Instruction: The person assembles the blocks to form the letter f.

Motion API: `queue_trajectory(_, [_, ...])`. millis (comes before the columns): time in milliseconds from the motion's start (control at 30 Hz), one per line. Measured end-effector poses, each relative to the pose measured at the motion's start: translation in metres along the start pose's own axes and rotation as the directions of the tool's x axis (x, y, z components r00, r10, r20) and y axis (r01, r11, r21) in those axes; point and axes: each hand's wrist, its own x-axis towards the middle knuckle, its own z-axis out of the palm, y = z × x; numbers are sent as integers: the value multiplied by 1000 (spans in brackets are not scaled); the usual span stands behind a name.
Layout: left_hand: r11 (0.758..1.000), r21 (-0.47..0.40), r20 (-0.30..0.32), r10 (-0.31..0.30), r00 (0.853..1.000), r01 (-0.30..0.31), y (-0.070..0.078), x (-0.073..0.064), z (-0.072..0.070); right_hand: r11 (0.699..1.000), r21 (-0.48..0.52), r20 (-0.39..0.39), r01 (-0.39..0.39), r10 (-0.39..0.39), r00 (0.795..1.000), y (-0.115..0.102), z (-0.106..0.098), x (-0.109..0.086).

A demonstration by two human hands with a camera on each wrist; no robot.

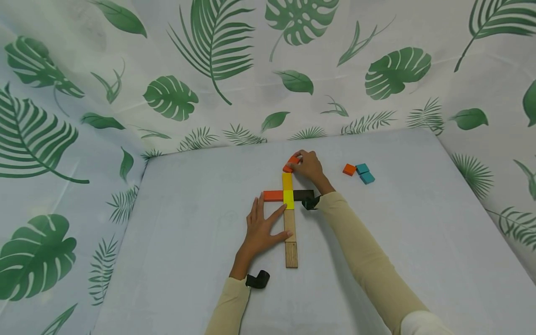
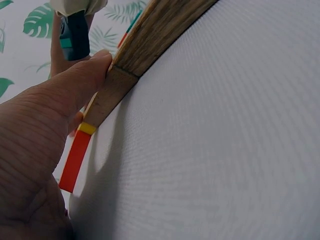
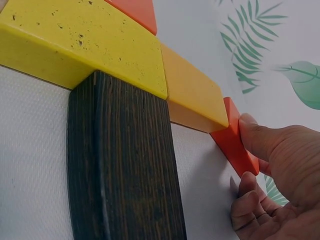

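Note:
Wooden blocks lie in a cross on the white surface. Its upright has a yellow-orange block, a bright yellow block, a pale wood block and a brown wood block. A red-orange block extends left, a dark striped block right. At the far end, my right hand pinches an orange-red block, tilted against the yellow-orange one. My left hand is spread along the left side, its thumb touching the pale block and another fingertip by the bright yellow one.
To the right of the cross lie a small orange block and two teal blocks, grouped close together. Leaf-printed cloth rises behind the surface and along both sides.

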Motion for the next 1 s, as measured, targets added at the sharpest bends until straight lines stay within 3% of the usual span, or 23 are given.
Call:
queue_trajectory(467, [1000,-5,3,-3,1000,3,1,0,0,1000,14,-4,4,-4,1000,4,2,2])
queue_trajectory(633, [1000,-9,2,-3,1000,3,1,0,0,997,56,-84,49,-45,995,12,-6,-1])
queue_trajectory(733, [1000,-17,-1,1,1000,-1,1,0,2,998,-30,-191,51,-56,980,23,-16,-8])
queue_trajectory(833, [1000,-21,2,2,1000,-2,1,-1,2,979,-203,-296,7,-68,953,38,-30,-18])
queue_trajectory(933, [1000,-31,0,3,1000,-3,1,-1,1,909,-411,-324,-67,-77,943,50,-45,-31])
queue_trajectory(1000, [1000,-30,4,0,1000,0,2,-1,0,851,-516,-295,-100,-67,953,56,-53,-40])
